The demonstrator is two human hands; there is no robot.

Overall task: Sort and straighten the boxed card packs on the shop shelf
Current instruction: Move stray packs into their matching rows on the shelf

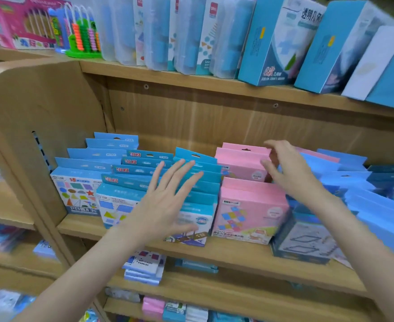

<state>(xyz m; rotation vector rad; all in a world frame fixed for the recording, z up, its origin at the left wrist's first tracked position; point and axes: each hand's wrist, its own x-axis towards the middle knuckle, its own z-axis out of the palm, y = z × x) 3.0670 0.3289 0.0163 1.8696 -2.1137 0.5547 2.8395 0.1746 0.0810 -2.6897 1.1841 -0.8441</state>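
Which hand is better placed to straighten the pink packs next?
Probably the right hand: it hovers open at the back pink packs. The left hand is spread before the blue packs.

Left hand (pixel 165 201) bare, right hand (pixel 291 173) bare, forearms unsleeved

Wooden shelf (pixel 237 254) with blue card packs (pixel 131 173), pink card packs (pixel 249 205)

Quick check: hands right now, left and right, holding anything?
Left hand: open, fingers spread over the blue packs.
Right hand: open, loosely curled by the pink packs, holding nothing.
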